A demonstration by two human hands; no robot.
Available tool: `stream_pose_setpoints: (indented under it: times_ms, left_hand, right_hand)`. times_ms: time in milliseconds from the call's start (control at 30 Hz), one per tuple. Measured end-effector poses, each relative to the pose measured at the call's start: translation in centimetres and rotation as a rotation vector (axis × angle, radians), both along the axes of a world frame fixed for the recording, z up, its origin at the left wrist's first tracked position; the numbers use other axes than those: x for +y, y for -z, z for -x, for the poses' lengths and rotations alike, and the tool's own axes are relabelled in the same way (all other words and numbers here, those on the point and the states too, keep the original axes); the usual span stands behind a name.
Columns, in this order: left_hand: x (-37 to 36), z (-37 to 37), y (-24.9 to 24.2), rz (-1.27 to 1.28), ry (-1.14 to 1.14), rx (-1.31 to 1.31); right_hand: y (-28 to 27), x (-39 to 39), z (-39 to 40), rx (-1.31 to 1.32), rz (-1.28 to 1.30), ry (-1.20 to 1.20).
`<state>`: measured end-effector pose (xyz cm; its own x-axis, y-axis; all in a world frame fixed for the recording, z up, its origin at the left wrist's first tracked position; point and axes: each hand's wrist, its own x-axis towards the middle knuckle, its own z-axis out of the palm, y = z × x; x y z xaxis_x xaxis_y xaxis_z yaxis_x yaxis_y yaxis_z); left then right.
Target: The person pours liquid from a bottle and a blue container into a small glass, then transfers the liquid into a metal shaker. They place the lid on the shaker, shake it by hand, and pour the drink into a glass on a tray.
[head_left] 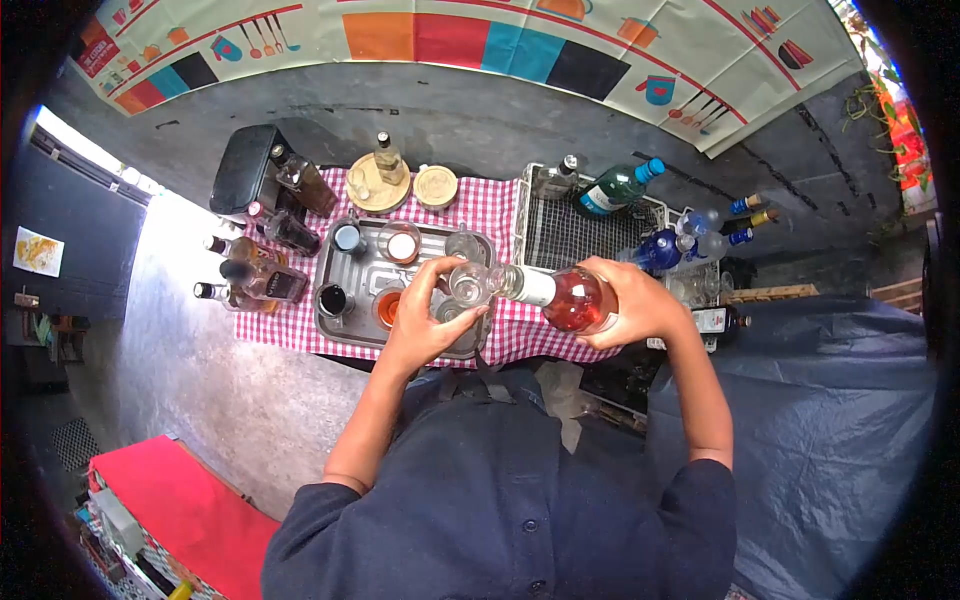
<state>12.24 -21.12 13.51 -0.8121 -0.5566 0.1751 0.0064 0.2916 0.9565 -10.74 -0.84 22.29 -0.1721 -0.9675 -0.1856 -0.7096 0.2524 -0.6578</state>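
My right hand (632, 300) is wrapped round the body of a bottle of pinkish-red liquid (580, 301), tilted on its side with its neck toward the left. Fingers and thumb of my left hand (430, 312) hold a small clear glass (469, 285), whose rim is at the bottle's mouth. Both are above the right part of a grey tray (352, 272). On the tray stand a cup of dark liquid (333, 300), a glass of orange-red liquid (388, 306), a glass with a pale top (402, 247) and a cup of bluish liquid (348, 238). Liquid flow cannot be made out.
Several bottles (270, 278) stand left of the tray on a checked cloth (489, 202). Behind are round wooden boards (436, 187), one bearing a small bottle (388, 160). At the right, a wire basket (560, 225) holds a green bottle (615, 190); blue bottles (660, 249) stand nearby.
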Motion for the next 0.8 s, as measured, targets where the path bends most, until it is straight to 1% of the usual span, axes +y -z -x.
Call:
stream_pose_setpoints:
  times_ms: [133, 167, 267, 367, 467, 567, 800]
  left_hand:
    - [-0.7, -0.7, -0.9, 0.049, 0.07, 0.029]
    - [-0.8, -0.8, -1.1, 0.056, 0.075, 0.031]
    - [-0.8, -1.0, -1.5, 0.109, 0.094, 0.045]
    - [-0.8, -1.1, -1.5, 0.108, 0.117, 0.055]
    - [-0.6, -1.2, -1.4, 0.097, 0.133, 0.058]
    - [-0.5, -1.3, -1.5, 0.08, 0.147, 0.062]
    - [-0.6, -1.4, -2.0, 0.102, 0.174, 0.05]
  right_hand:
    - [-1.2, 0.0, -0.5, 0.074, -0.036, -0.04]
    - [-1.0, 0.2, -0.5, 0.074, -0.012, -0.041]
    - [-1.8, 0.4, -0.7, 0.084, -0.15, -0.018]
    - [-1.7, 0.7, -0.7, 0.126, -0.15, -0.041]
    - [-2.3, 0.5, -1.1, 0.152, -0.066, -0.066]
    - [-2.6, 0.5, -1.5, 0.16, -0.05, -0.07]
    - [-2.3, 1.0, -1.3, 0.164, -0.08, -0.079]
